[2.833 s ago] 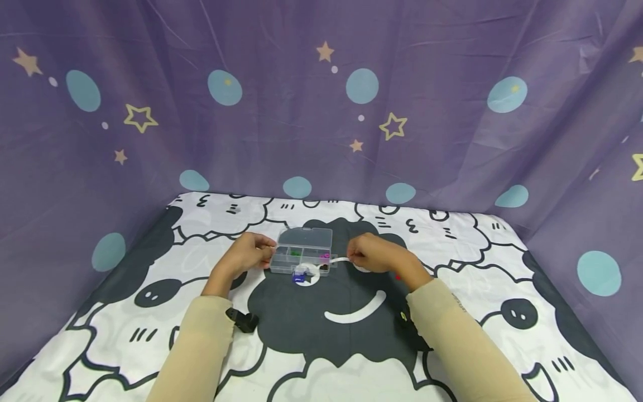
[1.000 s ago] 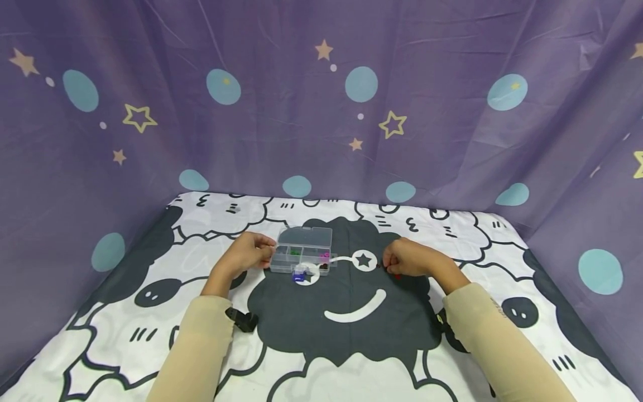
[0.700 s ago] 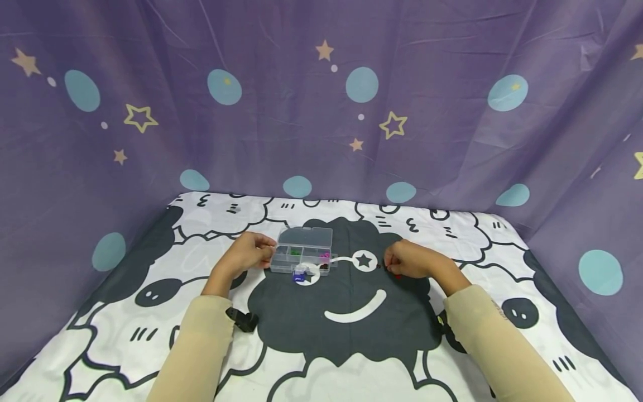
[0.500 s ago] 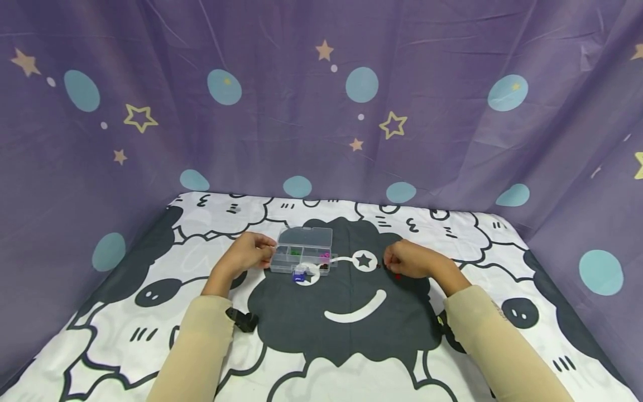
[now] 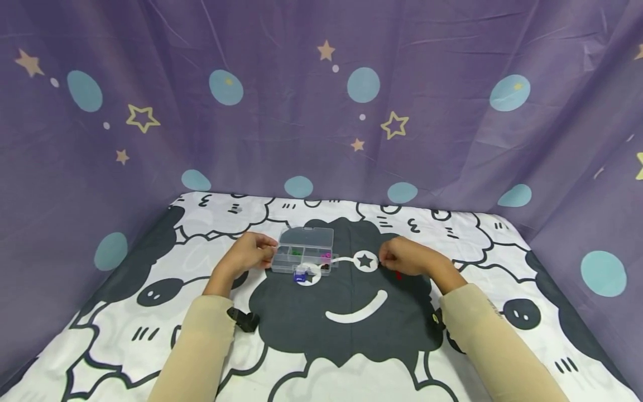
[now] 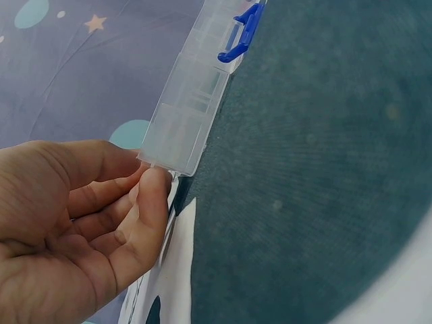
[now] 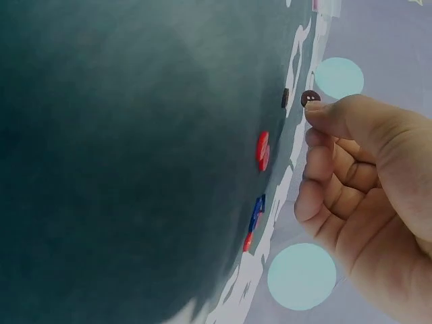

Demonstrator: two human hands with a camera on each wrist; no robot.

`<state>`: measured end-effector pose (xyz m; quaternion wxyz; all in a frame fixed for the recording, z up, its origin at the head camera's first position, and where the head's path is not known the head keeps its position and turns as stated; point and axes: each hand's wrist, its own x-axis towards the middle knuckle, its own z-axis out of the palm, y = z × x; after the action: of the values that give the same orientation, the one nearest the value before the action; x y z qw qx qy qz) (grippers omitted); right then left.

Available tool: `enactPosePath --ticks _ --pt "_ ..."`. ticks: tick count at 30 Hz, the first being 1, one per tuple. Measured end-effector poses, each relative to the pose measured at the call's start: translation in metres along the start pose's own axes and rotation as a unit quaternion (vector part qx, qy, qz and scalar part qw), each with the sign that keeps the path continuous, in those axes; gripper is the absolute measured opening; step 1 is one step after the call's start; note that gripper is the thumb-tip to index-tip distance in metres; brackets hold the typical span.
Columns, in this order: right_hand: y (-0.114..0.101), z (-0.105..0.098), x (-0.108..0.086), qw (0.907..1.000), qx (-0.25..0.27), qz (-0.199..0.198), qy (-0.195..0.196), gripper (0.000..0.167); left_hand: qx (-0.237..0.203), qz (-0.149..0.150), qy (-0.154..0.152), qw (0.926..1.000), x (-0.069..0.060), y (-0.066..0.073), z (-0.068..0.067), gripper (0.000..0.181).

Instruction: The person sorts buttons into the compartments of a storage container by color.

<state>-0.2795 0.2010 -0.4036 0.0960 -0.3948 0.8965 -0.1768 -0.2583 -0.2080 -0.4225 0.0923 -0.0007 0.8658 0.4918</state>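
Note:
My left hand (image 5: 246,255) holds the left end of a clear plastic compartment box (image 5: 306,237), whose lid stands open at the back. The left wrist view shows its fingers and thumb at the box's corner, with a blue latch (image 6: 244,35) on the box's front. Green pieces (image 5: 296,253) and pink pieces (image 5: 326,255) lie in separate compartments. To the right of the box, my right hand (image 5: 407,257) pinches a small dark brown button (image 7: 310,98) between thumb and forefinger, slightly above the cloth. Another brown button (image 7: 285,98) lies close by.
Red buttons (image 7: 262,150) and blue pieces (image 7: 256,212) lie on the cloth near my right hand. The sheep-patterned cloth (image 5: 346,296) covers the surface. A purple curtain (image 5: 301,151) hangs behind and at both sides.
My right hand has gone from beside the box to the buttons at the right, picked up a brown button and shifted slightly back left. My left hand stays at the box.

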Motion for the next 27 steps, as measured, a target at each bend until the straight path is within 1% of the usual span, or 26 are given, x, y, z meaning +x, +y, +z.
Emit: enactPosePath --ticks 11,18,24,27 --pt "-0.012 -0.003 0.011 0.9997 -0.003 -0.019 0.014 0.010 0.006 -0.003 0.001 1.0000 -0.001 0.002 0.000 0.028" --pt "-0.020 -0.005 0.018 0.9994 -0.008 -0.024 0.022 0.005 0.003 -0.006 0.004 1.0000 0.000 0.003 0.002 0.027" --pt "-0.030 -0.006 0.026 0.9997 0.000 -0.019 0.017 0.006 0.005 -0.006 0.006 1.0000 0.000 0.002 0.001 0.028" --pt "-0.036 -0.005 0.032 0.9997 -0.003 -0.021 0.014 0.008 0.004 -0.006 0.007 1.0000 0.000 0.001 0.001 0.027"
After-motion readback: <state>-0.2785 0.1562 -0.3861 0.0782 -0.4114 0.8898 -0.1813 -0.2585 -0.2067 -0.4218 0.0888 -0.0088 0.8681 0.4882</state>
